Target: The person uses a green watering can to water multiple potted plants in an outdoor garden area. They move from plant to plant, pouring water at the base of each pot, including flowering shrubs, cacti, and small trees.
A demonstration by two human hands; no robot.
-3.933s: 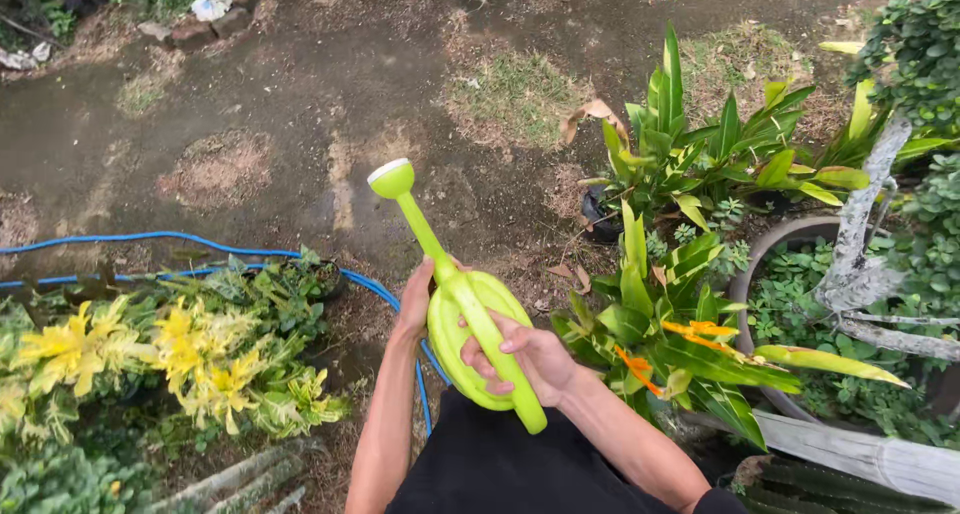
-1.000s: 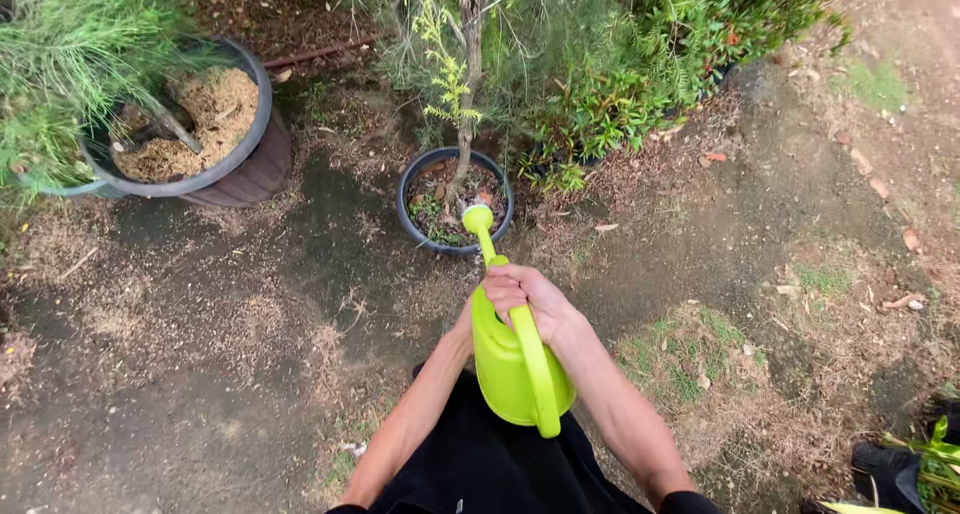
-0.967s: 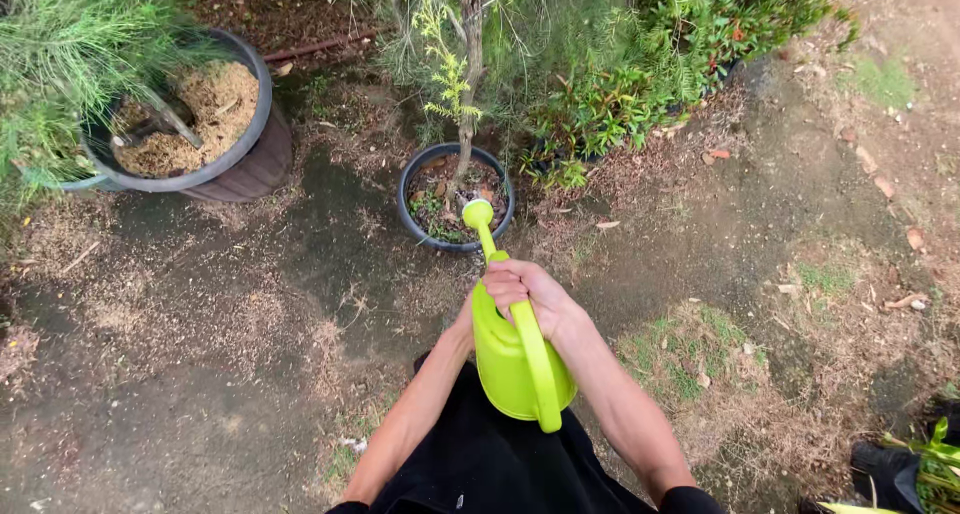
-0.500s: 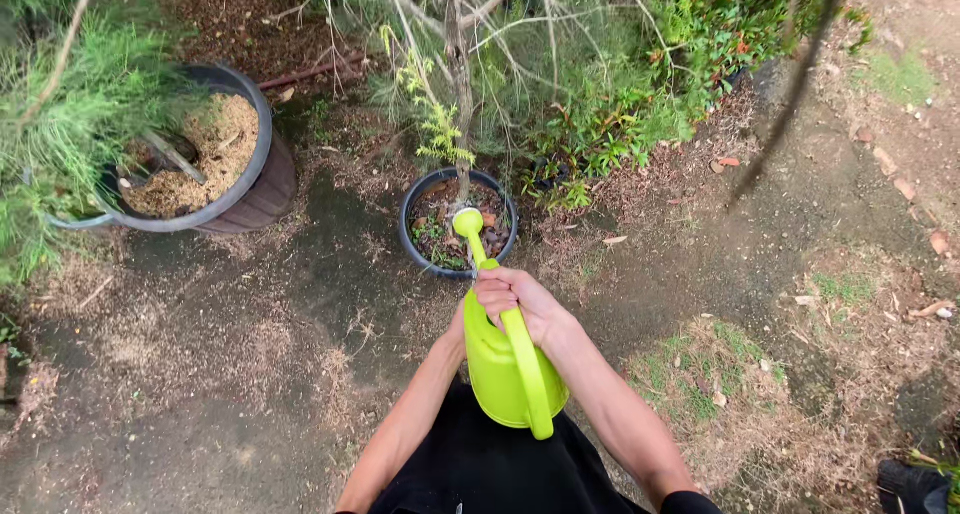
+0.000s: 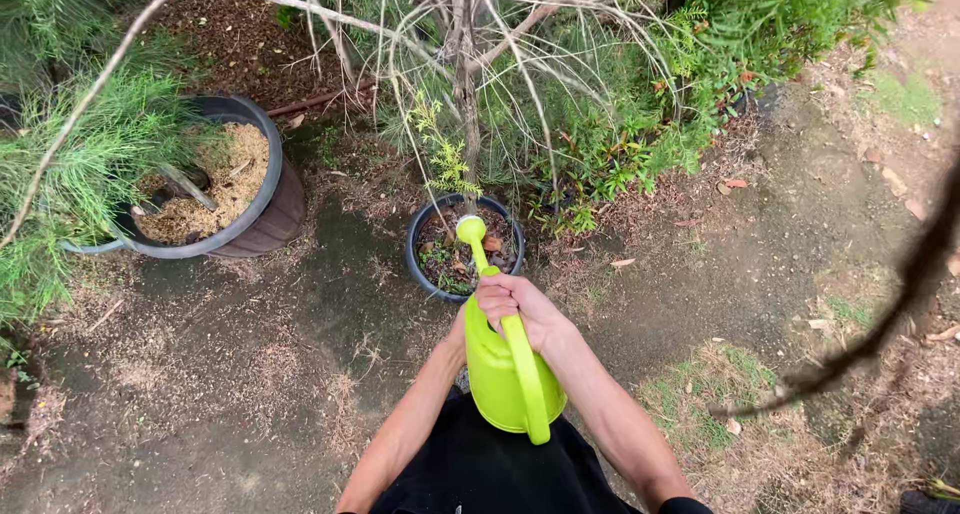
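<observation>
At frame centre, the right hand point(image 5: 520, 304) grips the green can's point(image 5: 510, 374) handle; the left hand's grip is hidden behind it. Its spout point(image 5: 472, 236) hangs over the small pot point(image 5: 425, 229).

Watering can point(image 5: 508, 374), centre of the frame: lime-green moulded plastic, smooth with a soft sheen, its spout rose point(image 5: 471, 228) of the same plastic. Small pot point(image 5: 415, 256), just above it: dark plastic, matt, holding coarse, crumbly soil and dry leaf scraps. Large tub point(image 5: 268, 199), upper left: dark, dull wall with a smooth grey rim, filled with pale, fibrous sawdust-like mulch. Tree trunk point(image 5: 467, 114), upper centre: rough, grey-brown bark. Ground point(image 5: 300, 304): matt, damp-looking packed earth strewn with dry grass litter. Garment point(image 5: 480, 469), lower centre: black matt cloth.
</observation>
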